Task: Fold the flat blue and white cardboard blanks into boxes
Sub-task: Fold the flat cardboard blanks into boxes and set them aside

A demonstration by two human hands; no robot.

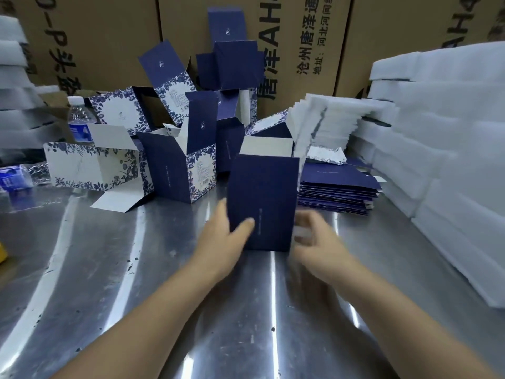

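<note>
The task is judged partly complete. Several erected boxes (177, 165) stand or lie along the far edge of the counter (136, 283), lids raised or flaps loose. A thick stack of flat blanks (338, 187) toward the right edge is left to fold. The current box (263, 203) stands upright near the middle of the counter, formed into a sleeve with its top flap open. The left hand (221, 236) grips its lower left edge, thumb on the front face. The right hand (317, 247) sits just beside the lower right edge, blurred; its grasp cannot be determined. Where the interiors of open boxes show, no contents are visible; the current box's interior is hidden.
</note>
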